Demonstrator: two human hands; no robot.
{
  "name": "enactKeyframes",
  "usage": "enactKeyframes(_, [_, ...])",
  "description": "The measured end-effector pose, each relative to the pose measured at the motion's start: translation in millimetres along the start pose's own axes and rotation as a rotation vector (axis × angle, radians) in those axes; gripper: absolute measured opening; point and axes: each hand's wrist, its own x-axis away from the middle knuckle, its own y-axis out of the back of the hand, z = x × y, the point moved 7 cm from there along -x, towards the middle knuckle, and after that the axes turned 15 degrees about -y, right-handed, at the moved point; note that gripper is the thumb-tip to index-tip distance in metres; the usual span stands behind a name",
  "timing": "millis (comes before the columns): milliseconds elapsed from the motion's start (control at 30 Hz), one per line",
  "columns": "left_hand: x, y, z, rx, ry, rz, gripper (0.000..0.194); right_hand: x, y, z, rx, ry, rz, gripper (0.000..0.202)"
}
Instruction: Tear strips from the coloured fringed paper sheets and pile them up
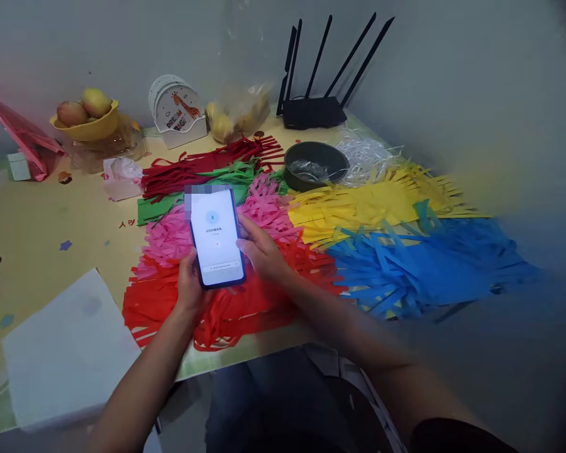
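Note:
A phone (217, 242) with a lit screen is held upright between both hands, above fringed paper strips. My left hand (189, 282) grips its lower left edge, and my right hand (263, 250) holds its right edge, the thumb over the side of the screen. Under and around the phone lie red strips (155, 302) and pink strips (268, 201). Green strips (153, 211) and dark red strips (183, 173) are farther back. To the right spread yellow strips (358, 204) and blue strips (424, 267).
A dark bowl (295, 179) stands behind the strips, near white shredded strips (365, 157). Along the back are a router (314, 113), a coaster holder (185, 133) and a yellow fruit bowl (87, 130). White paper (68, 352) lies at the front left.

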Motion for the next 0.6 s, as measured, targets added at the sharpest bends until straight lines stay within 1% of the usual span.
enactKeyframes(200, [0.4,-1.6,0.6,0.009,0.015,0.024,0.052,0.1,-0.8,-2.3,-0.006,-0.005,0.000,0.053])
enactKeyframes(467, [-0.6,2.5,1.8,0.011,0.017,0.040,0.050,0.4,0.1,-1.2,-0.017,-0.017,-0.009,0.056])
enactKeyframes(600, [-0.3,2.5,2.4,-0.016,0.018,0.055,0.052,0.8,-0.6,-1.9,-0.020,-0.022,-0.009,0.056])
